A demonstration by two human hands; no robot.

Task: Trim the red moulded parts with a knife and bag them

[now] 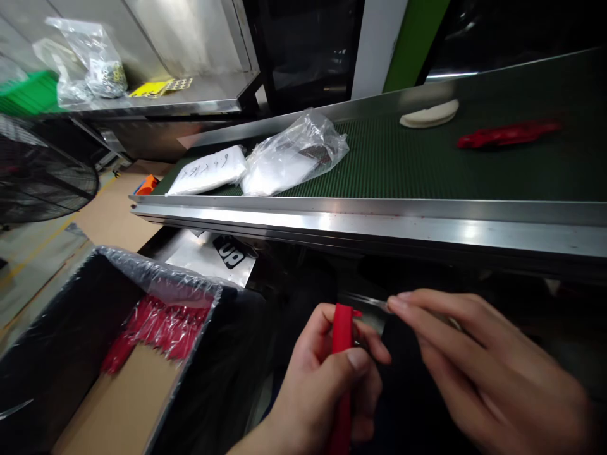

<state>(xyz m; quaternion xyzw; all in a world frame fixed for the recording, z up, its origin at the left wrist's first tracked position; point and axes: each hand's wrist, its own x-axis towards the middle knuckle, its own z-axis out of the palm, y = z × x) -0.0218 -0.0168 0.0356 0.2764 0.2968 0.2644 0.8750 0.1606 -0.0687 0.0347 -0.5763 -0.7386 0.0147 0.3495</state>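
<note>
A long red part [342,328] stands roughly upright in my left hand [327,379], whose thumb and fingers are wrapped round it. A small red bit sticks out from its upper right side. To the right, my right hand [478,360] pinches a thin metal tool [365,299] between thumb and fingertips. The tool points left, just above and behind the top of the red part; whether they touch is hard to tell.
A green conveyor belt [379,164] with a metal edge crosses ahead, carrying plastic bags [289,161], a white curved piece [430,115] and a blurred red part [507,134]. At the lower left, a lined box [107,268] holds several wrapped red parts [164,325]. A fan [42,170] stands far left.
</note>
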